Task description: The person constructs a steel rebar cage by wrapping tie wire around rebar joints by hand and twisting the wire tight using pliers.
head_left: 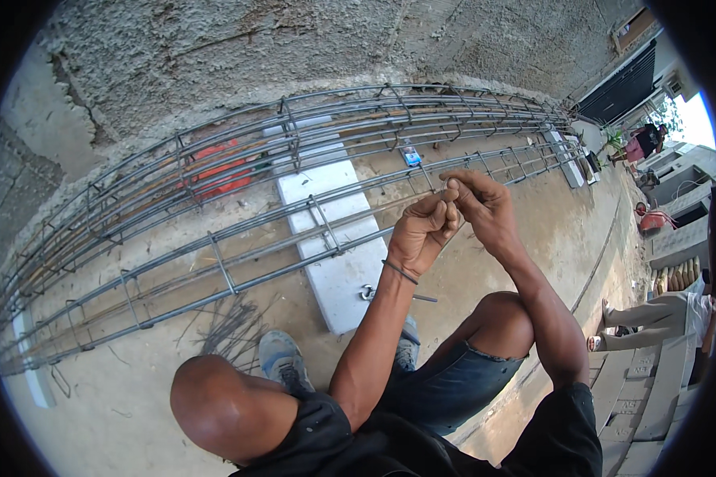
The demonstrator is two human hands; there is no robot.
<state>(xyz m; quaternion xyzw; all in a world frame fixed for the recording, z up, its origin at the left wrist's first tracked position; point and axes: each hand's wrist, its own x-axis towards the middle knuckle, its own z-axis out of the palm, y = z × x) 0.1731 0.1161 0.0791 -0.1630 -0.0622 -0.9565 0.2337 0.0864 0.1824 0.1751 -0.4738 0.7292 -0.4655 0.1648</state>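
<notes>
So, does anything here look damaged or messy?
Two things: the rough wall has a jagged dark crack at upper left, breaking its surface, and loose thin wires lie fanned untidily beside the left shoe, unlike the orderly front steel cage.

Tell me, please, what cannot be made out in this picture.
All in the head view:
Anything pinched between the bare left hand and bare right hand: the curled fingers cover it.
The far left end of the grey steel-bar cage: blurred at the fisheye rim.
Contents of the small blue-and-white packet: too small to tell.
The grey right shoe: partly hidden by the left forearm.
</notes>
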